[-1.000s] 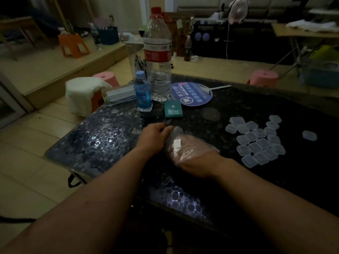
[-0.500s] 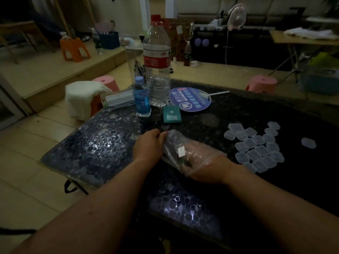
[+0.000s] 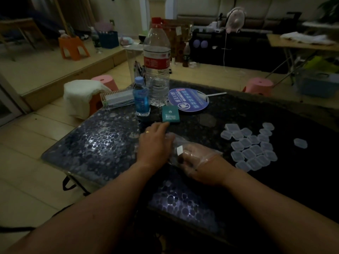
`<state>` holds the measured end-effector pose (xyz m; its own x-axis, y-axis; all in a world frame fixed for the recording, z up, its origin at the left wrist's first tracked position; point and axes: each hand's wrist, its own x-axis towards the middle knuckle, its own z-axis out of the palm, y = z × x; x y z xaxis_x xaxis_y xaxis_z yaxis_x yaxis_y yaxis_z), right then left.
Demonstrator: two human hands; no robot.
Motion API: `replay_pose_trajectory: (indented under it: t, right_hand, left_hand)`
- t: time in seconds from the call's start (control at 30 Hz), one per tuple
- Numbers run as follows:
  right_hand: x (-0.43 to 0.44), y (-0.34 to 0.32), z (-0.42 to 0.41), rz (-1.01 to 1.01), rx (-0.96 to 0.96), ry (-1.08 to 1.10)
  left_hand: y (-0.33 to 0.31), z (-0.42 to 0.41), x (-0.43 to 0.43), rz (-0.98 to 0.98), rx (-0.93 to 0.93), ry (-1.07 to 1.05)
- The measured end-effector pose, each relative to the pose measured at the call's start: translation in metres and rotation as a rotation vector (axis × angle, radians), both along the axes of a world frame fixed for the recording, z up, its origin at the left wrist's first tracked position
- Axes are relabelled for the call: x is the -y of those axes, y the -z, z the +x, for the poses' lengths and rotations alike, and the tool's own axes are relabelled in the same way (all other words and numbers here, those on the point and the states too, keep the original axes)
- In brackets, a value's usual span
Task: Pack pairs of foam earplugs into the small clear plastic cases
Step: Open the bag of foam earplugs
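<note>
My right hand (image 3: 197, 158) is inside a clear plastic bag (image 3: 176, 143) with a small white label, low on the dark table (image 3: 102, 143). Its fingers bend down around a dark blur in the bag, and I cannot tell what that blur is. My left hand (image 3: 156, 143) lies over the bag's left end, fingers stretched toward a small green box (image 3: 170, 116). Several small clear plastic cases (image 3: 251, 147) lie shut in a cluster to the right of my hands. One more clear case (image 3: 300, 143) sits alone further right.
At the table's far side stand a large water bottle (image 3: 157, 70), a small blue bottle (image 3: 141, 101), a round blue fan (image 3: 189, 100) and a clear rack (image 3: 117, 100). Pink stools (image 3: 259, 87) and a towel-draped stool (image 3: 82, 94) stand on the floor around it.
My left hand has let its grip on the bag's mouth flatten and its fingers now reach forward toward the green box. My right hand has stayed in the bag and sunk lower.
</note>
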<state>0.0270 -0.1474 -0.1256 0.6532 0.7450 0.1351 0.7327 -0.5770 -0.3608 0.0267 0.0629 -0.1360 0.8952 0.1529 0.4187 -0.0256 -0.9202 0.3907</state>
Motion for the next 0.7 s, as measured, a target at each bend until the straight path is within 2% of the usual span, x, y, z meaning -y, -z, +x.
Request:
replay_pose_trajectory:
  t: [0.07,0.13,0.2,0.23,0.57,0.7]
  right_hand:
    - [-0.002,0.001,0.001,0.002,0.012,-0.021]
    - [0.000,0.000,0.000,0.021,0.015,-0.033]
    - [0.005,-0.002,-0.001,0.044,0.028,-0.047]
    - [0.007,-0.002,-0.002,0.054,0.036,-0.066]
    - [0.038,0.000,-0.010,0.098,0.113,-0.090]
    - [0.030,-0.001,-0.013,0.155,0.075,-0.073]
  left_hand:
    - [-0.002,-0.001,0.013,0.024,0.041,0.310]
    - [-0.005,-0.005,0.021,-0.128,-0.159,0.447]
    - [-0.004,-0.009,0.019,-0.327,-0.381,0.444]
    - [-0.002,-0.009,0.017,-0.342,-0.404,0.443]
    - [0.008,-0.007,0.013,-0.192,-0.350,0.430]
    - [0.009,-0.006,0.013,-0.131,-0.330,0.471]
